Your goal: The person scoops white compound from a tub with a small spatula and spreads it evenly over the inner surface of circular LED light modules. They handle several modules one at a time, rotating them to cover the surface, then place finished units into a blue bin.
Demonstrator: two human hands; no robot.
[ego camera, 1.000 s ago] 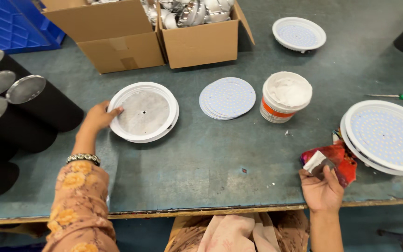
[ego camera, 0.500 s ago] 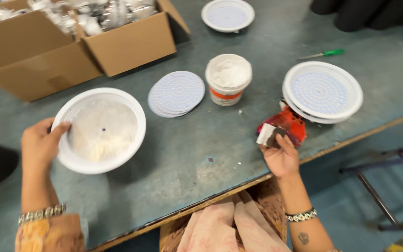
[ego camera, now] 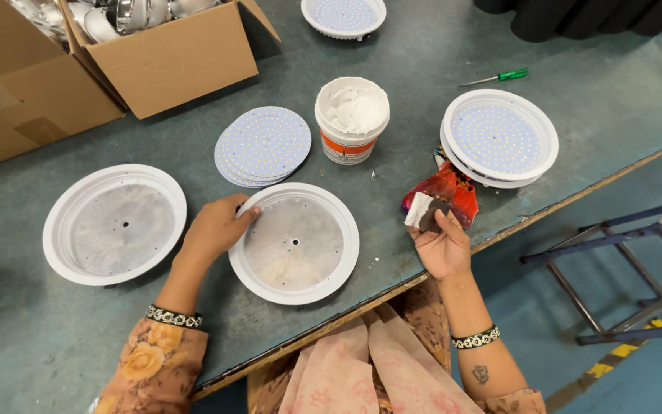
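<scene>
My left hand (ego camera: pixel 214 226) grips the left rim of a round white lamp housing (ego camera: pixel 294 244) lying open side up near the table's front edge. A second, similar housing (ego camera: pixel 115 224) lies to its left. My right hand (ego camera: pixel 440 239) holds a small dark pad with a white piece (ego camera: pixel 425 213) over the table edge, beside a red wrapper (ego camera: pixel 449 193). Behind the housing lie a stack of round white LED discs (ego camera: pixel 263 144) and a white tub of white paste (ego camera: pixel 352 116).
A stack of finished white LED lamps (ego camera: pixel 499 138) sits at the right, another lamp (ego camera: pixel 343 15) at the back. A green screwdriver (ego camera: pixel 499 77) lies behind. Cardboard boxes (ego camera: pixel 170 61) with metal reflectors stand at the back left. A blue metal frame (ego camera: pixel 622 261) stands beyond the table's edge.
A second white housing now lies in front of me with my left hand on its rim; the earlier one sits farther left. My right hand still holds the pad.
</scene>
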